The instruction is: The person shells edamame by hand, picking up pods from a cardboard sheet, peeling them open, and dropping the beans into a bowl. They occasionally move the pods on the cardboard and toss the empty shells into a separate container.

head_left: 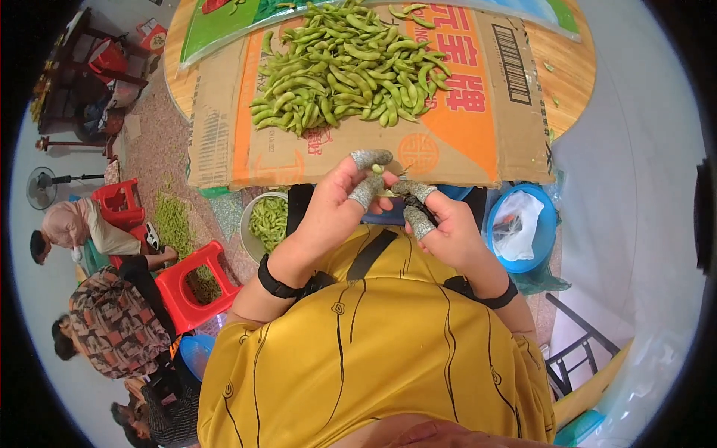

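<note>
Both of my hands meet just in front of the cardboard's near edge, with grey cloth covers on the thumb and forefinger. My left hand [334,203] is closed in a pinch, and a small piece of green soybean pod [378,169] shows between its covered fingertips. Close beside it, almost touching, my right hand [454,233] is also closed, its covered fingers pressed together; what they hold is hidden. Beyond my hands a large heap of green soybean pods [347,75] lies on the flattened cardboard [213,142].
Below the table's left side stands a white bowl [249,237] of green pods; at the right is a blue basin [550,237] lined with a white bag. Red stools [196,287] and several people sit at left, near pods on the floor. A fan [42,187] stands behind.
</note>
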Demonstrator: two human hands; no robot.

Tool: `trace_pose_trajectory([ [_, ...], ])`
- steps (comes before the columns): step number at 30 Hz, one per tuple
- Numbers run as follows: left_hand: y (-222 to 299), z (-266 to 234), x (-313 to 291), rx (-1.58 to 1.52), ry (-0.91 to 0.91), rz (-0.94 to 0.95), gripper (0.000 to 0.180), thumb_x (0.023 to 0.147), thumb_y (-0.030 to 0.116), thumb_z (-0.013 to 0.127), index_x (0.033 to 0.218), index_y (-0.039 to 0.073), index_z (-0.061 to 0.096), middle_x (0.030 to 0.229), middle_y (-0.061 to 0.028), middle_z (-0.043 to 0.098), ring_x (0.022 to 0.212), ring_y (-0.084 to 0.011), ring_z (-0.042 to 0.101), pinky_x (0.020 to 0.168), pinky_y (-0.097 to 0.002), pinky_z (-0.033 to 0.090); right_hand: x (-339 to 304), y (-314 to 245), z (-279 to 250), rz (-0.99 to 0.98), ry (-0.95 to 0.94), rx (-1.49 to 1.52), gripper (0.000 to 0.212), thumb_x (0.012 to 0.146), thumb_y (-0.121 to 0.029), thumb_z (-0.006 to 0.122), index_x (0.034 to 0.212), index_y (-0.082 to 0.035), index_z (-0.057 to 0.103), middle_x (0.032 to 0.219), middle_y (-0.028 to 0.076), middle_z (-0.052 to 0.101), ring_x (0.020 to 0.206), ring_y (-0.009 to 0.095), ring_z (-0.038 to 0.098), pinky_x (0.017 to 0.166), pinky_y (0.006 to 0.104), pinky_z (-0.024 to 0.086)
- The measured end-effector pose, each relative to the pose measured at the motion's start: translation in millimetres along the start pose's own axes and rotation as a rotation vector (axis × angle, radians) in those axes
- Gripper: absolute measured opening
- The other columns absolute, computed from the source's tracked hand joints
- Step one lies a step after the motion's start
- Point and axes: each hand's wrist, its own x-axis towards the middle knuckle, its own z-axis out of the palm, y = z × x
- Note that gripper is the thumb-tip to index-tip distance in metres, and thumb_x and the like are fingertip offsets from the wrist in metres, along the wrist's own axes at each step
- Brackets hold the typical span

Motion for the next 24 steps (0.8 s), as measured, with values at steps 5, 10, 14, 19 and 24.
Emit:
trace_pose_trajectory([
  [5,-13.1,2.4,1.0,0.341,-0.095,0.175,0.036,0.086,-0.008,0.045,0.121,0.000,0.049,0.106,-0.0077,0.061,0.086,-0.0121,0.060,0.077,-0.0260,0.050,-2.3,11.2,0.7,-0.003,0.086,-0.056,0.030,0.086,-0.005,0.055,0.116,-0.004,0.054,0.077,-0.002,0.060,0.056,0.004,0.050,0.050,0.0188,0.041],
  [10,-10.7,3.0,1.2,0.470,-0.101,0.189,0.032,0.088,-0.008,0.043,0.118,-0.002,0.051,0.110,-0.0080,0.060,0.096,-0.0130,0.059,0.082,-0.0266,0.050,7.2,26.4,8.7,-0.325,0.307,-0.186,0.025,0.083,-0.007,0.062,0.107,-0.003,0.055,0.080,0.002,0.063,0.066,0.010,0.059,0.059,0.0254,0.049],
  [14,-8.5,8.9,0.5,0.258,-0.060,0.074,0.032,0.084,-0.007,0.042,0.113,-0.001,0.054,0.098,-0.0088,0.063,0.090,-0.0137,0.060,0.080,-0.0272,0.049,14.7,12.3,10.3,-0.262,0.272,-0.413,0.031,0.079,-0.018,0.069,0.098,-0.001,0.052,0.081,0.016,0.064,0.076,0.032,0.065,0.065,0.0366,0.051],
  [19,-18.2,5.6,3.5,0.220,-0.069,0.152,0.037,0.077,-0.008,0.041,0.109,0.000,0.057,0.088,-0.0086,0.066,0.082,-0.0139,0.061,0.077,-0.0281,0.049,18.7,20.2,12.4,-0.341,0.335,-0.566,0.031,0.074,-0.017,0.070,0.093,-0.001,0.052,0.075,0.017,0.060,0.071,0.035,0.061,0.061,0.0407,0.049],
  [24,-18.7,6.4,3.7,0.377,-0.030,0.140,0.037,0.075,-0.009,0.045,0.108,-0.001,0.058,0.088,-0.0102,0.065,0.080,-0.0146,0.062,0.075,-0.0287,0.050,19.2,23.0,14.3,-0.370,0.346,-0.685,0.028,0.069,-0.012,0.070,0.088,-0.001,0.051,0.076,0.017,0.058,0.072,0.037,0.059,0.061,0.0428,0.049],
])
